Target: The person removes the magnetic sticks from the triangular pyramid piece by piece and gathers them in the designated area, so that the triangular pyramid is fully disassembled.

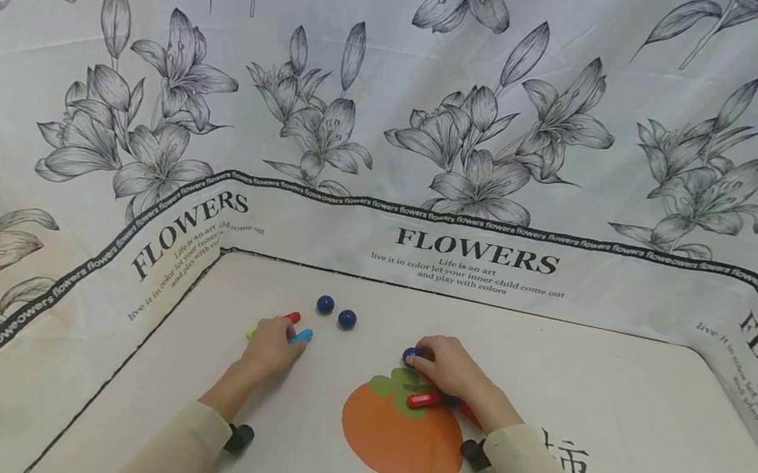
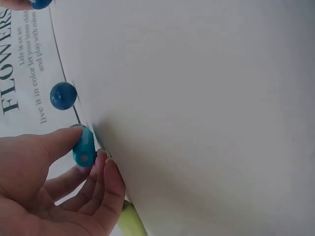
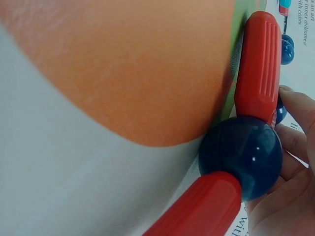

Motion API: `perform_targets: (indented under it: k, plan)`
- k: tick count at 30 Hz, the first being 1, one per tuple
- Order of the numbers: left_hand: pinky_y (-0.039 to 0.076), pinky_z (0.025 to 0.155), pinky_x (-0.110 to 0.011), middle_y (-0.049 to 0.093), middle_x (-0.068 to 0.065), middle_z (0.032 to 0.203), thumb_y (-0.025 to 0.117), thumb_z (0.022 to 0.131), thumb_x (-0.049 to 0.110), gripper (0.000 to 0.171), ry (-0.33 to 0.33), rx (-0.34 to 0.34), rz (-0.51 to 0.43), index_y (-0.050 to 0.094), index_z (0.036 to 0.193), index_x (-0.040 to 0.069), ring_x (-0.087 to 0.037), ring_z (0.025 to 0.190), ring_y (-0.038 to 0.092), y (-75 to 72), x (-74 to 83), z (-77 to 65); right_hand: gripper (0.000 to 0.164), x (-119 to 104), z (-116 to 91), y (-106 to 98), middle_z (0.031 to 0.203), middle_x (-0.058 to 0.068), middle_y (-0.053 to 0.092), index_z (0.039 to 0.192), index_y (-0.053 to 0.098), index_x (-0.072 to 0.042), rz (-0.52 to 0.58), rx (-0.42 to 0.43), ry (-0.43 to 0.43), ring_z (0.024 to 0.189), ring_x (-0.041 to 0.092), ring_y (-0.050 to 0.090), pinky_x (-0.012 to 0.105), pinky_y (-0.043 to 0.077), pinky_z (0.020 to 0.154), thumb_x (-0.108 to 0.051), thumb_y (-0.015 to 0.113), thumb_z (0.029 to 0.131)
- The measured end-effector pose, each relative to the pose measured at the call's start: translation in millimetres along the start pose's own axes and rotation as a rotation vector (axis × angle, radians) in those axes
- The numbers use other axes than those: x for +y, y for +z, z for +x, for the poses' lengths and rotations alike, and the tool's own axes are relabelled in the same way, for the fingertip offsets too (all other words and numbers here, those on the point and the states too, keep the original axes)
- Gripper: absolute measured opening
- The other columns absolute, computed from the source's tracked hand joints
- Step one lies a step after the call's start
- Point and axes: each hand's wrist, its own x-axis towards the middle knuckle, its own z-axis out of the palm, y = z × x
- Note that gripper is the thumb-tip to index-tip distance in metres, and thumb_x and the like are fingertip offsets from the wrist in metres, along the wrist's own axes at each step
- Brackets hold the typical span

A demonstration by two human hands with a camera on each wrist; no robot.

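My left hand (image 1: 272, 346) pinches a light blue toy rod (image 2: 84, 147) between thumb and fingers, close over the cloth. Beside that hand lie a red rod (image 1: 292, 317) and a yellow-green rod (image 2: 131, 220), both partly hidden by it. My right hand (image 1: 451, 365) holds a dark blue ball (image 1: 413, 357) at its fingertips, at the top of the printed persimmon. Close beneath this hand, a second dark blue ball (image 3: 241, 157) joins two ribbed red rods, one short upright piece (image 3: 258, 64) and one slanting piece (image 3: 202, 206).
Two loose dark blue balls (image 1: 325, 305) sit beyond the hands, between them. The pale cloth (image 1: 612, 379) carries an orange persimmon print (image 1: 399, 443) and black characters. A flower-patterned sheet (image 1: 485, 154) rises behind and at the sides.
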Motion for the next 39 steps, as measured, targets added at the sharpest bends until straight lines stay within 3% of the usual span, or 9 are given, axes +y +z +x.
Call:
perform_targets:
  k: [9,16,25,32,36,39]
  plan:
    - [0.049,0.07,-0.035,0.064,-0.011,0.092,0.073,0.095,0.022,0.027,-0.011,0.019,0.01,0.067,0.103,-0.002,-0.023,0.079,0.057,-1.2,-12.9,4.4,0.024,-0.2,-2.1,-2.0,0.093,0.003,0.07,0.11,0.072,0.001,0.003,0.003,-0.031,0.085,0.017,0.06,0.043,0.054,0.088,-0.019,0.069,0.098]
    - [0.049,0.071,-0.036,0.064,-0.011,0.091,0.078,0.092,0.021,0.024,-0.003,0.001,0.0,0.066,0.096,0.0,-0.024,0.079,0.058,-4.9,-12.4,5.0,0.026,1.7,-4.8,-5.6,0.085,0.001,0.065,0.114,0.07,0.002,0.015,-0.016,-0.038,0.078,0.016,0.055,0.035,0.051,0.077,-0.017,0.07,0.096]
    - [0.048,0.071,-0.035,0.061,-0.01,0.09,0.08,0.089,0.021,0.028,0.013,-0.03,0.001,0.066,0.103,0.0,-0.024,0.081,0.056,-7.5,-17.0,1.6,0.033,2.4,-17.6,-12.7,0.082,0.002,0.063,0.117,0.069,0.006,-0.011,-0.026,-0.027,0.078,0.017,0.054,0.035,0.051,0.077,-0.016,0.075,0.093]
    - [0.043,0.065,-0.032,0.057,-0.006,0.085,0.079,0.09,0.019,0.042,0.097,-0.047,-0.011,0.063,0.125,0.002,-0.021,0.076,0.053,-17.3,-16.1,-4.8,0.018,0.8,-27.6,-14.5,0.088,0.001,0.067,0.105,0.074,-0.002,-0.037,-0.048,0.002,0.081,0.017,0.057,0.039,0.054,0.081,-0.016,0.075,0.093]
    - [0.044,0.067,-0.031,0.059,-0.004,0.086,0.08,0.089,0.019,0.045,0.211,-0.07,-0.01,0.063,0.128,0.003,-0.019,0.076,0.053,-18.5,-3.6,-9.7,0.017,-0.8,-31.3,-14.3,0.089,0.001,0.069,0.106,0.074,-0.004,-0.042,-0.064,0.025,0.083,0.017,0.059,0.04,0.056,0.084,-0.014,0.076,0.092]
    - [0.048,0.069,-0.031,0.062,-0.003,0.091,0.08,0.09,0.019,0.041,0.303,-0.128,-0.016,0.064,0.124,0.004,-0.018,0.08,0.055,-15.3,13.3,-14.9,0.018,-3.7,-32.1,-14.1,0.09,0.001,0.069,0.107,0.075,-0.004,-0.036,-0.065,0.028,0.083,0.017,0.06,0.04,0.056,0.082,-0.013,0.076,0.092]
